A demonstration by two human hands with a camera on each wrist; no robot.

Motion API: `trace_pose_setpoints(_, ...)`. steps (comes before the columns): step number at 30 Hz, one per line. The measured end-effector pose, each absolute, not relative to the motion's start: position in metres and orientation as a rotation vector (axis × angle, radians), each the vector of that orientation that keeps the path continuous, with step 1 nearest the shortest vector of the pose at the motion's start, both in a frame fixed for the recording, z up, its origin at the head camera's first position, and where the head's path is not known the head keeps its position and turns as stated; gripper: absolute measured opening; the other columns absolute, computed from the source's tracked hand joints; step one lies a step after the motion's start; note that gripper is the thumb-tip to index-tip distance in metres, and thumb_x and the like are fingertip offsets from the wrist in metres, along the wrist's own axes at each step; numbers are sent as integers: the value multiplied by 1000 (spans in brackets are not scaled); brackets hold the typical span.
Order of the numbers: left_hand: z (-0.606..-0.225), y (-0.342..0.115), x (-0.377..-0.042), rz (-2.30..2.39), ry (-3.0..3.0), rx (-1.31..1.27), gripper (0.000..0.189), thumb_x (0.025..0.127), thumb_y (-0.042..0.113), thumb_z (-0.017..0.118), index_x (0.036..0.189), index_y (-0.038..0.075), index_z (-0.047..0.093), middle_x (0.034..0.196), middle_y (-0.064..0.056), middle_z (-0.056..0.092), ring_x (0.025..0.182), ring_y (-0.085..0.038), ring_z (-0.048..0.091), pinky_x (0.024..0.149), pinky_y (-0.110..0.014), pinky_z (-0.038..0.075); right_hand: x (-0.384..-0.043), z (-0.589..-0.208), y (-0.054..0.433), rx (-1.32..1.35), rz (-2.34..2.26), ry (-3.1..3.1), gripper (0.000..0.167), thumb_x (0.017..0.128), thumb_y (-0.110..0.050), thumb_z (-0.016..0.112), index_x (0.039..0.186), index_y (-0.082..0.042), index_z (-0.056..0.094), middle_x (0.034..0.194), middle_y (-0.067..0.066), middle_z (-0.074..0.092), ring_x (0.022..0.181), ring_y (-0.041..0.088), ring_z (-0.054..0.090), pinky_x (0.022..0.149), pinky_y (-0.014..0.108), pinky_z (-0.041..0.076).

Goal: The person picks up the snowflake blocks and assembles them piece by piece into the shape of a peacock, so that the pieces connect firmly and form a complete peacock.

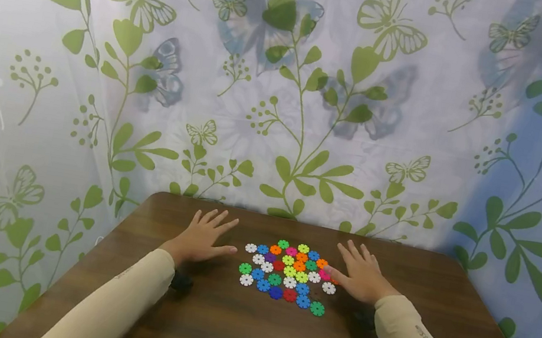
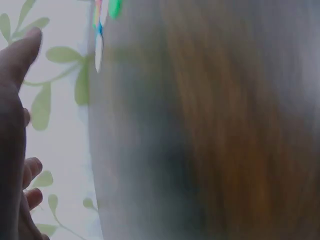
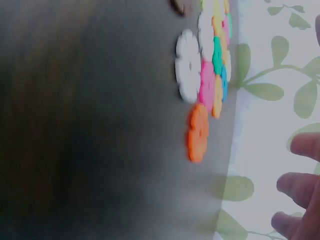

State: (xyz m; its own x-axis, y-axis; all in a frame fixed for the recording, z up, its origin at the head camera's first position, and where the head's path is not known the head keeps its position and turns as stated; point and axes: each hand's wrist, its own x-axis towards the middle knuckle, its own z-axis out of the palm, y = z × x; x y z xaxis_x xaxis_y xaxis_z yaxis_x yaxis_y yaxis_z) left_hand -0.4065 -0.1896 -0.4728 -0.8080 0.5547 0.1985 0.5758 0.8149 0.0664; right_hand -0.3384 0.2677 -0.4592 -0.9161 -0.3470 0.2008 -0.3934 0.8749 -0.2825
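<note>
Many flat, notched, flower-shaped plastic discs lie spread in the middle of the table, among them a red disc (image 1: 290, 295), a dark green disc (image 1: 317, 309) and a white disc (image 3: 188, 66). My left hand (image 1: 202, 238) is left of them, fingers spread and thumb pointing toward the discs, holding nothing. On the other side, my right hand (image 1: 363, 274) is spread too, its thumb overlapping an orange disc (image 3: 198, 133) at the right edge in the head view. In the left wrist view, only a few discs show at the top, seen edge-on.
The brown wooden table (image 1: 222, 334) has rounded far corners. Behind it hangs a pale curtain (image 1: 281, 105) printed with green leaves and butterflies, close to the table's far edge. A brown disc (image 3: 178, 6) blends with the tabletop near the right side of the discs.
</note>
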Motion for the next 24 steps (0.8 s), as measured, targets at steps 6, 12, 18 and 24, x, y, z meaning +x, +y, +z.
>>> trace_pose_setpoints(6, -478, -173, -391, -347, -2761, -961, 73, 100, 64, 61, 152, 12, 57, 159, -18, 46, 146, -43, 38, 117, -66, 25, -334, -475, 262, 692, 612, -2888, 81, 102, -52, 65, 154, 7, 45, 158, 33, 39, 145, 59, 29, 114, 75, 19)
trace_pose_setpoints(12, -480, -153, -373, -536, -2663, -1074, 33, 99, 39, 75, 115, 10, 78, 121, -7, 71, 117, -28, 60, 103, -49, 50, -329, -493, 264, 665, 752, -2796, 60, 98, -39, 77, 138, 4, 64, 140, 24, 60, 131, 48, 53, 108, 67, 39)
trace_pose_setpoints(18, -485, -141, -359, -721, -2662, -1138, 16, 98, 31, 79, 101, 15, 80, 98, 5, 71, 94, -15, 61, 84, -36, 55, -318, -502, 261, 575, 888, -2673, 31, 91, -30, 86, 110, -7, 76, 110, 4, 71, 101, 29, 66, 92, 51, 56)
trace_pose_setpoints(24, -494, -139, -350, -812, -2732, -1079, 18, 95, 33, 82, 100, 16, 80, 96, 5, 68, 89, -13, 62, 81, -31, 56, -306, -501, 256, 723, 1081, -2577, 25, 86, -28, 91, 88, -19, 67, 85, -8, 61, 72, 13, 56, 64, 30, 52)
